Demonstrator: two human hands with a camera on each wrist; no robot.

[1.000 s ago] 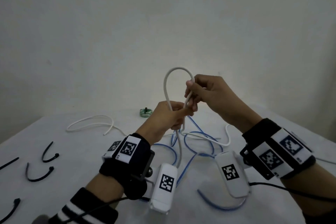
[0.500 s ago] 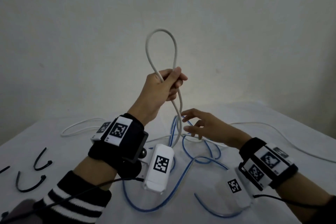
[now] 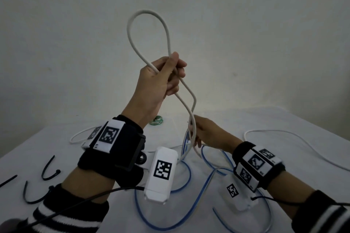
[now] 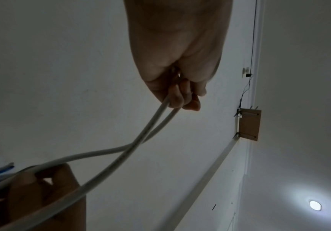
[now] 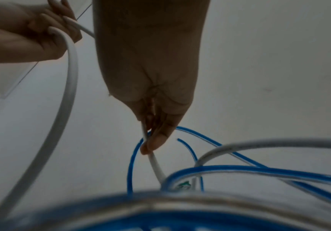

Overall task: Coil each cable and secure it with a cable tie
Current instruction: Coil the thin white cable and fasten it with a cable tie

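Note:
My left hand (image 3: 166,73) is raised in front of the wall and grips a white cable (image 3: 166,30) where its two strands cross, so a tall loop stands above the fist. The left wrist view has the same two strands of white cable (image 4: 151,129) leaving the curled fingers (image 4: 180,100). Lower down, just above the table, my right hand (image 3: 197,134) pinches the hanging white cable (image 5: 154,162) between thumb and fingers. A blue cable (image 3: 200,193) lies in loose curls on the white table (image 3: 284,157) under both hands. Black cable ties (image 3: 47,170) lie at the left.
More white cable (image 3: 295,143) trails across the table to the right and another stretch (image 3: 79,136) lies behind my left wrist. A small green coil (image 3: 156,120) sits near the table's far edge. A plain wall stands close behind.
My left hand lifted the white loop from table height to well above it. My right hand let go of the loop, dropped to the hanging strand and now pinches it.

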